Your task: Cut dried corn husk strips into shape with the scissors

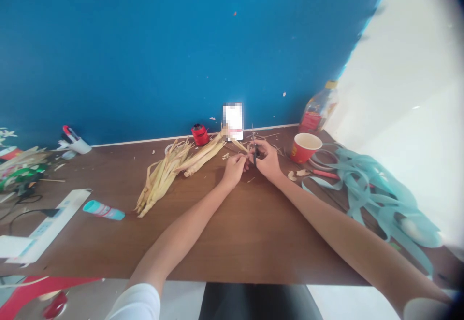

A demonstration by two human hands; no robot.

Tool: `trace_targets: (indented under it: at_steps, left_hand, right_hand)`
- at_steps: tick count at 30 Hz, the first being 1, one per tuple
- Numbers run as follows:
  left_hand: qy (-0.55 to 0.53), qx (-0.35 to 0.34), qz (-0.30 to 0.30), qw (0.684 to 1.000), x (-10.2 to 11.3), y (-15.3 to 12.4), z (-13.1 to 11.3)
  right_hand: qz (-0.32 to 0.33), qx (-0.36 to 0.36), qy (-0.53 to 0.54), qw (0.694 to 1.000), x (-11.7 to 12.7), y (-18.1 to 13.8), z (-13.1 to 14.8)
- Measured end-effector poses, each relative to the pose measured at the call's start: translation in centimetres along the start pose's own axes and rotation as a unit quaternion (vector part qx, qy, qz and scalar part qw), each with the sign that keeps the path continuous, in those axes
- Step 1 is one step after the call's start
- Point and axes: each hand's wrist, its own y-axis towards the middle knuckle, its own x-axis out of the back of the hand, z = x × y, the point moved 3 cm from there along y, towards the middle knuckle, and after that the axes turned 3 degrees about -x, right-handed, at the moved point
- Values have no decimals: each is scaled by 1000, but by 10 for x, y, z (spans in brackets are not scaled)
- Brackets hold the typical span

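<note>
Both arms reach far across the brown table (232, 233). My left hand (235, 168) is closed in a pinch on a thin pale straw strip (236, 147) near the table's back. My right hand (267, 158) is wrapped round small dark scissors (254, 152), whose blades point up beside the strip. The two hands almost touch. A pile of dried straw-coloured leaves (170, 170) lies just to the left of the hands.
A red paper cup (304, 147), a plastic bottle (319, 107) and light blue ribbon loops (366, 184) lie to the right. A red spool (200, 134) stands by the blue wall. A teal tube (103, 210), a white power strip (47, 225) and craft clutter sit on the left.
</note>
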Motion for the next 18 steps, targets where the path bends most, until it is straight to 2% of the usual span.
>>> trace_targets:
  at_steps: [8, 11, 18]
  left_hand:
    - [-1, 3, 16, 1000, -3, 1, 1]
    - [-5, 6, 9, 1000, -2, 2, 1]
    - [-21, 10, -14, 1000, 0, 2, 5]
  right_hand:
    - [9, -21, 12, 1000, 1, -1, 2]
    - [27, -16, 15, 999, 0, -1, 3]
    - [11, 0, 10, 1000, 0, -1, 1]
